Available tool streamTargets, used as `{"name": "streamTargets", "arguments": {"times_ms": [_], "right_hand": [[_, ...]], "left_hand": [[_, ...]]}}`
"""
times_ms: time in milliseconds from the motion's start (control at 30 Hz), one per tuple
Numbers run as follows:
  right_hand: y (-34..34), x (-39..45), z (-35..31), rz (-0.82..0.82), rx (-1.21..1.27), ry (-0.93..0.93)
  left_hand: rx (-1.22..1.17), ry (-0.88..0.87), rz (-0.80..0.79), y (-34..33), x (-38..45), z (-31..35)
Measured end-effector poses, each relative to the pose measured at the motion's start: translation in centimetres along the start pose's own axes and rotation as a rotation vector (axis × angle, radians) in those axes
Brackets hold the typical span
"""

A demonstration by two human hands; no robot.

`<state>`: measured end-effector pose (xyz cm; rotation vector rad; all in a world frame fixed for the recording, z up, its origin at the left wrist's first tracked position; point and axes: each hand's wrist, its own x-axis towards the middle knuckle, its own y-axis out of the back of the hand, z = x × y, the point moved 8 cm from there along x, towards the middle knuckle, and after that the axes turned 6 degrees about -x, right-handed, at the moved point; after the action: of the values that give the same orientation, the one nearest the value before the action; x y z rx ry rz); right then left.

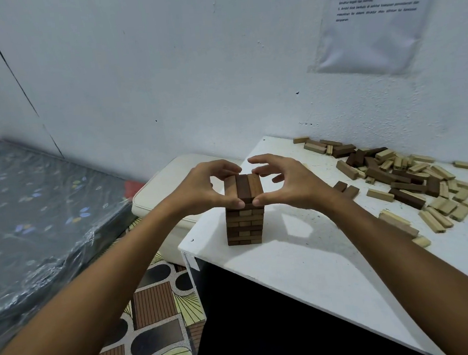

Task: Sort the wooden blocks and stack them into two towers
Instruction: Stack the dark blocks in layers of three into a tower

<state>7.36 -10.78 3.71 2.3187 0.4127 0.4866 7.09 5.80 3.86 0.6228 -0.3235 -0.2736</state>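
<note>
A tower of mostly dark brown wooden blocks (245, 221) stands near the left corner of the white table (305, 261). Its top layer is three dark blocks side by side. My left hand (205, 188) cups the top layer from the left, thumb on the near face and fingers over the far edge. My right hand (281, 181) mirrors it from the right, thumb pressed on the near face. Both hands touch the top blocks. A loose pile of light and dark blocks (409, 184) lies on the table to the right.
A white cushioned seat (166, 194) sits just left of the table. A plastic-wrapped mattress (32, 212) lies on the far left, over a patterned floor mat (157, 311). The wall behind carries a printed sheet (377, 17). Two stray dark blocks (347, 188) lie beside my right wrist.
</note>
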Motion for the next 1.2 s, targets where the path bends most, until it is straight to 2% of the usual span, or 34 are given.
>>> {"name": "streamTargets", "arguments": {"times_ms": [367, 600, 767, 900, 967, 1067, 1200], "right_hand": [[1.2, -0.3, -0.4, 0.07, 0.086, -0.014], [5.0, -2.2, 1.1, 0.133, 0.022, -0.07], [9.6, -5.3, 3.8, 0.19, -0.07, -0.141], [12.8, -9.4, 7.7, 0.266, -0.12, -0.25], [13.2, -12.0, 10.6, 0.288, -0.187, -0.357], [11.6, -16.1, 14.9, 0.185, -0.374, -0.51], [8.9, -20.0, 17.5, 0.098, -0.595, -0.578]], "left_hand": [[-0.013, -0.007, 0.069, 1.2, 1.0, 1.4], [0.195, -0.135, -0.031, -1.5, 3.9, 6.7], [0.277, -0.214, -0.155, -6.2, 5.7, 12.1], [0.218, -0.274, -0.217, -11.5, 5.6, 15.5], [0.199, -0.234, -0.261, -14.8, 5.5, 15.0], [0.264, -0.207, -0.285, -19.7, 5.7, 12.0], [0.383, -0.159, -0.285, -23.8, 6.6, 7.1]]}}
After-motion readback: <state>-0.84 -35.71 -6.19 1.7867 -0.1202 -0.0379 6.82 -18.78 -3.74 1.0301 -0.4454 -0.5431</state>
